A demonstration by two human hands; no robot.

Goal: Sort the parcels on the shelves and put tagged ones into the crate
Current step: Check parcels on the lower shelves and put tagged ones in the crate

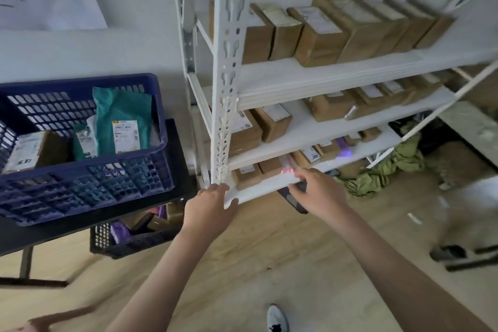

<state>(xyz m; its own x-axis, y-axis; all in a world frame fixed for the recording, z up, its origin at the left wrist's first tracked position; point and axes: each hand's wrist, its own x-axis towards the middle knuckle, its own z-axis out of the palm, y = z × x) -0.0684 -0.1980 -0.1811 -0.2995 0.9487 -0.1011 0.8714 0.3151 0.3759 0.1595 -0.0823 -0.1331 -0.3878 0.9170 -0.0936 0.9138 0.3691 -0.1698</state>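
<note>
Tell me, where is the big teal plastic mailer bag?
In the head view, the teal plastic mailer bag stands on the left inside the dark blue plastic crate, beside a smaller teal-and-white bag.

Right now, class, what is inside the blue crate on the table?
The blue crate holds a teal mailer bag, a smaller bag and a cardboard parcel; anything beneath them is hidden.

Both bare arms stretched forward, low. Left hand (208,205) flat, fingers straight. Right hand (319,191) fingers curled, pinching something dark.
</note>
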